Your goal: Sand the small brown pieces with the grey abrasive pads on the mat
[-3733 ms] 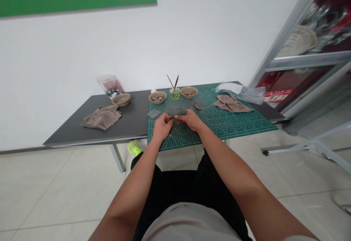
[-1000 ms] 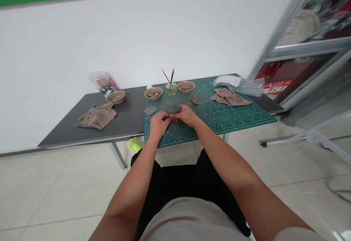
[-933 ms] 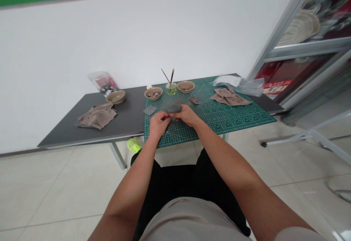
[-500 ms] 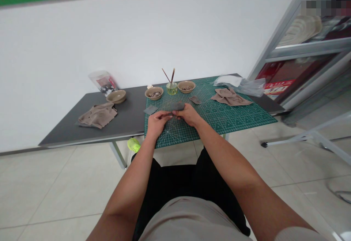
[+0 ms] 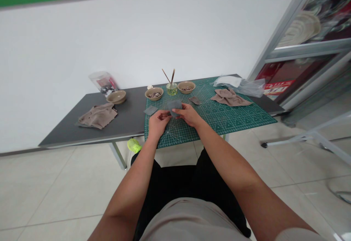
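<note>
Both my hands meet over the near left part of a green cutting mat (image 5: pixel 236 118). My right hand (image 5: pixel 188 115) pinches a small grey square of sheet material (image 5: pixel 173 105), held up off the mat. My left hand (image 5: pixel 157 121) is closed in a pinch right beside it, fingertips at the sheet's lower edge; what it grips is too small to make out. A second grey square (image 5: pixel 150 110) lies flat on the mat's left edge, and a brownish scrap (image 5: pixel 195 100) lies to the right.
A dark grey table (image 5: pixel 120 122) carries three tan bowls (image 5: pixel 154 93), a glass of yellow-green liquid with two sticks (image 5: pixel 172 87), a tipped plastic jar (image 5: pixel 102 81), beige cloths (image 5: pixel 97 116) left and right, and a clear bag (image 5: pixel 241 85). A metal shelving unit (image 5: pixel 307 47) stands right.
The grey square has been turned up and unfolded from a flat, dark lump into an upright sheet between my fingers. My hands stayed in the same spot over the mat.
</note>
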Action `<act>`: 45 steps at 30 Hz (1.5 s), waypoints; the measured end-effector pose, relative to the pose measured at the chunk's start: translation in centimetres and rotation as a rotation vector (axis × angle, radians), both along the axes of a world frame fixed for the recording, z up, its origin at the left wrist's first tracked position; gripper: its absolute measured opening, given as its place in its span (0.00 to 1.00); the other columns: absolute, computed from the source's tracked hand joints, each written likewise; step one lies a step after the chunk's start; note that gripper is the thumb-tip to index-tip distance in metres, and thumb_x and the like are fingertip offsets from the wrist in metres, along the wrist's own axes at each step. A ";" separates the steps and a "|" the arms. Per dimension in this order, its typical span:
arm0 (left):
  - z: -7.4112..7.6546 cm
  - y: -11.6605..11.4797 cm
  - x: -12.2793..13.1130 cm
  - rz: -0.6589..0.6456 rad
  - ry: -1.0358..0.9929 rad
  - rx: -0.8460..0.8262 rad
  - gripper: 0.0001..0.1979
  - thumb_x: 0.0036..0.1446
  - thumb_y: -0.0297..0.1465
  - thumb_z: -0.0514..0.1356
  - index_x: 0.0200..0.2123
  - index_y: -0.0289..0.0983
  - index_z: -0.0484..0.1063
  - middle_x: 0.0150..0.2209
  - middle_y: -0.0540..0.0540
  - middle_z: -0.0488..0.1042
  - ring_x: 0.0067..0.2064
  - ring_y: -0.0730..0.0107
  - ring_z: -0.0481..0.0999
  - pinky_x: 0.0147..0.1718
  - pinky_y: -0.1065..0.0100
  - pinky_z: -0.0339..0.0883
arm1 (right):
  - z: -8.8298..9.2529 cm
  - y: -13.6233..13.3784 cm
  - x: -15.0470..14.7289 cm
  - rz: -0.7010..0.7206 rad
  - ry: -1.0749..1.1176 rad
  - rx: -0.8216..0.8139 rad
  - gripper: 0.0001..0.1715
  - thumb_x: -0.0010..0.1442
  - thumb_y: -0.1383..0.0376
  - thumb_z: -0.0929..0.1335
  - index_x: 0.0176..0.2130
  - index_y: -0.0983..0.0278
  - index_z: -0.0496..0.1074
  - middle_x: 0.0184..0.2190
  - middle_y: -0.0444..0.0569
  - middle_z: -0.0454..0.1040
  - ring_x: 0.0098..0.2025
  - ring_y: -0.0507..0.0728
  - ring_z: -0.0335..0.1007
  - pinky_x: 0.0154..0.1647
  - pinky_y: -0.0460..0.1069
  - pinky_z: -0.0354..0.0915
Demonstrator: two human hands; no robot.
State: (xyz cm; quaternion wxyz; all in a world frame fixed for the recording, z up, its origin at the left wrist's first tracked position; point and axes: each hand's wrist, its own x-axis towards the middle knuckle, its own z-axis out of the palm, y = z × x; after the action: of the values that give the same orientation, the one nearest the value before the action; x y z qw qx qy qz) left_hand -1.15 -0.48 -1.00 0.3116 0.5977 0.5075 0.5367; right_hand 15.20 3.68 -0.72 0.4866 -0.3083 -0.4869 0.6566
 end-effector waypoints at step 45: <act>0.0 -0.5 -0.1 0.087 0.288 0.198 0.03 0.50 0.28 0.64 0.29 0.39 0.79 0.28 0.51 0.74 0.30 0.72 0.72 0.32 0.70 0.66 | -0.2 -0.1 -0.1 0.034 -0.164 0.155 0.25 0.39 0.55 0.79 0.33 0.67 0.74 0.24 0.43 0.72 0.25 0.50 0.64 0.23 0.45 0.60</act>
State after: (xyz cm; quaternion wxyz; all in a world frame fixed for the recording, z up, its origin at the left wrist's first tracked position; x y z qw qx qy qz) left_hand -1.26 -1.03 -0.95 0.1519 0.6735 0.5169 0.5060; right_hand 15.06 3.57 -0.92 0.4564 -0.3140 -0.5794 0.5978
